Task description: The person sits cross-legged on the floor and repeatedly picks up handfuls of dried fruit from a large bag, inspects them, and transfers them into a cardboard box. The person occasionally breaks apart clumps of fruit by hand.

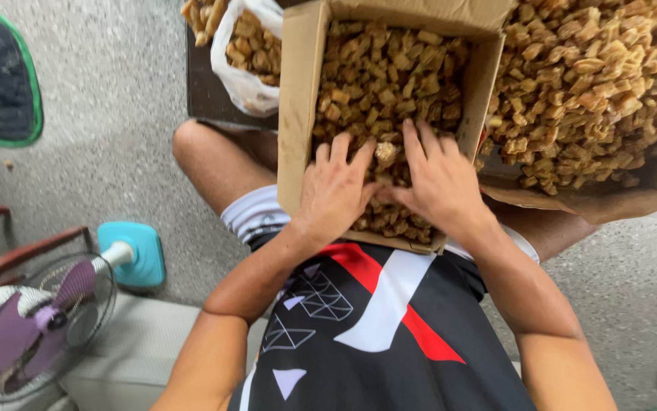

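A brown cardboard box (pixel 299 99) rests on my lap, filled with small golden-brown fried snack pieces (pixel 385 84). My left hand (pixel 334 186) lies flat on the pieces at the box's near end, fingers spread. My right hand (pixel 439 179) lies beside it, fingers spread and pressed into the pieces. The thumbs of both hands meet around one piece (pixel 385 152) between them. Neither hand is closed around anything.
A big heap of the same pieces (pixel 587 76) lies on brown paper at the right. A white plastic bag (pixel 248 57) of pieces sits at the upper left of the box. A fan with purple blades (pixel 35 323) stands on the floor at the lower left.
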